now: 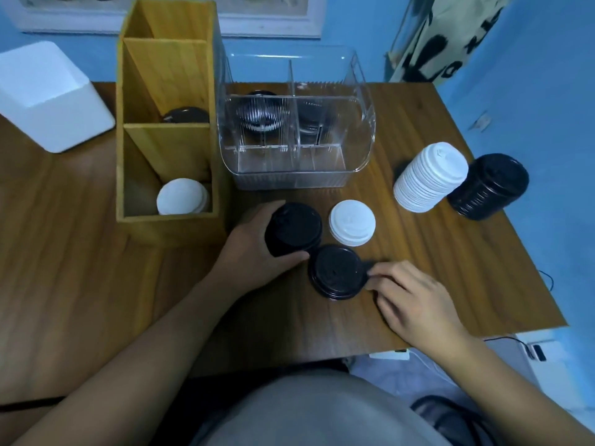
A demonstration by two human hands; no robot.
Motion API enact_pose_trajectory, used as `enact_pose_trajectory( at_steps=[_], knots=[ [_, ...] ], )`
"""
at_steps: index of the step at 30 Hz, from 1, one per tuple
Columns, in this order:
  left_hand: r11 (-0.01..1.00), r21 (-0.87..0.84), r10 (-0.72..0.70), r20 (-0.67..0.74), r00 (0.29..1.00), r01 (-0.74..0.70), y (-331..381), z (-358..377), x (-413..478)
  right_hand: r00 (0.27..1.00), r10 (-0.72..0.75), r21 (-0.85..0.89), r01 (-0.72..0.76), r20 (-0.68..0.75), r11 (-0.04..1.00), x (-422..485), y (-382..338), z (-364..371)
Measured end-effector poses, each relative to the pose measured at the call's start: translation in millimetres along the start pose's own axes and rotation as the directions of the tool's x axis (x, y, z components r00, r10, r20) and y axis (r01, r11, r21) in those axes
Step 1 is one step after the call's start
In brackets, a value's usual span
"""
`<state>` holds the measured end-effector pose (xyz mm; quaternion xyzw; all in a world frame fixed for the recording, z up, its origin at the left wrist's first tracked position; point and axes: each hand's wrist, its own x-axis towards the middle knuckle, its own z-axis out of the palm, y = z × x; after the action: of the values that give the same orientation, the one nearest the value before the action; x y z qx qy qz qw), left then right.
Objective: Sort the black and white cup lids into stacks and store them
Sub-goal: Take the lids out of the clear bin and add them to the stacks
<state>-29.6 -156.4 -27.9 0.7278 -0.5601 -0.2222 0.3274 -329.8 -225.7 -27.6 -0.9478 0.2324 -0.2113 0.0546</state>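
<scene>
My left hand (254, 249) grips a stack of black lids (293, 228) standing on the wooden table (80, 252). Just right of it lies a shorter pile of black lids (336, 272); my right hand (409, 297) pinches its right rim with the fingertips. A short pile of white lids (352, 226) sits behind it. Farther right, a tall white stack (429, 177) and a tall black stack (487, 186) lean side by side.
A wooden compartment box (167, 123) at the left holds white lids (182, 196) in front and black lids (185, 114) behind. A clear plastic organiser (296, 130) stands behind the hands with dark lids inside. A white box (48, 94) sits far left. The table's edge runs close on the right.
</scene>
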Motion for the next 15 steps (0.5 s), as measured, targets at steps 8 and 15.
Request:
enact_pose_trajectory(
  at_steps=[8,15],
  knots=[
    [0.998,0.032,0.054,0.017,0.998,-0.054,-0.1,-3.4,-0.8,0.947,-0.063,0.296,-0.035,0.314,0.955,44.8,-11.3,-14.3],
    [0.998,0.057,0.030,0.015,0.999,-0.031,0.0,-4.1,-8.5,0.945,-0.022,0.206,-0.048,0.326,0.977,50.6,-12.2,-4.8]
  ],
)
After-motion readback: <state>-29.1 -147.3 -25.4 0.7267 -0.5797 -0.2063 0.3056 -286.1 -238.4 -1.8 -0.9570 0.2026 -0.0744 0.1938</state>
